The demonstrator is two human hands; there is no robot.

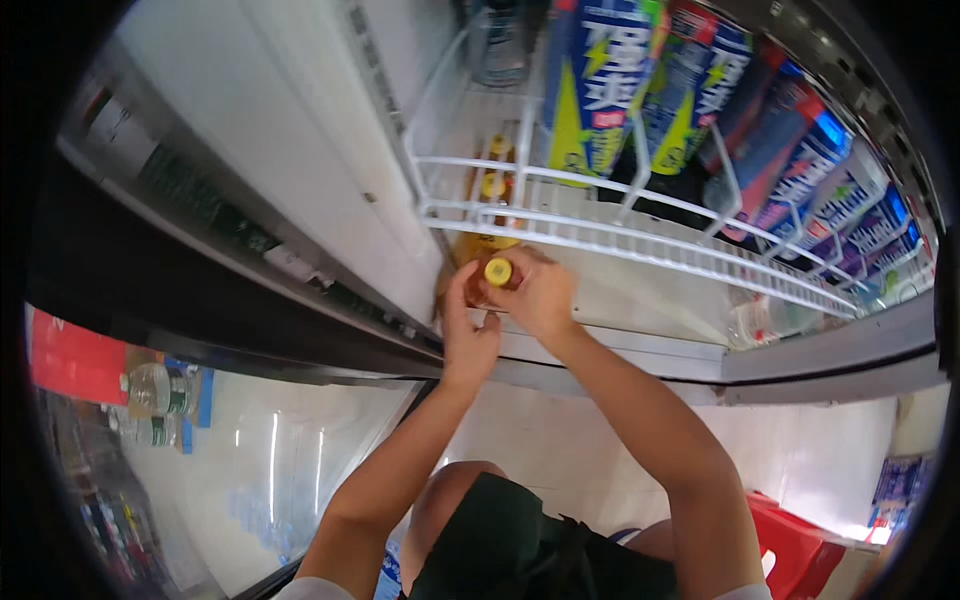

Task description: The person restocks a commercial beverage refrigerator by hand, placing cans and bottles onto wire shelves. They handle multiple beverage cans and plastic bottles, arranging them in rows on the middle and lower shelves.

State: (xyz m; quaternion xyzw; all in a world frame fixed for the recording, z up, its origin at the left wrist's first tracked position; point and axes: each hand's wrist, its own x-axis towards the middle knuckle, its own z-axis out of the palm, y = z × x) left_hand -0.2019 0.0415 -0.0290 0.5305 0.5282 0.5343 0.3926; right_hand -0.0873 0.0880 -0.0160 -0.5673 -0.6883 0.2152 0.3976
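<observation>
A bottle of amber drink with a yellow cap (498, 271) stands upright at the bottom left corner of an open refrigerated cabinet. My right hand (541, 291) grips it near the neck, fingers and thumb around its right side just below the cap. Cupped along the bottle's left and front side is my left hand (471, 322), its fingers against the bottle and its thumb at the front. Directly behind, more yellow-capped bottles (493, 184) stand in a row, partly hidden by the wire rack. The lower part of the held bottle is hidden by my hands.
A white wire shelf (622, 238) crosses just above my hands, bearing tall printed cans (600, 97). The cabinet's side wall (330, 150) is close on the left. Clear bottles (757, 319) lie low at right. A red crate (795, 547) stands on the floor behind right.
</observation>
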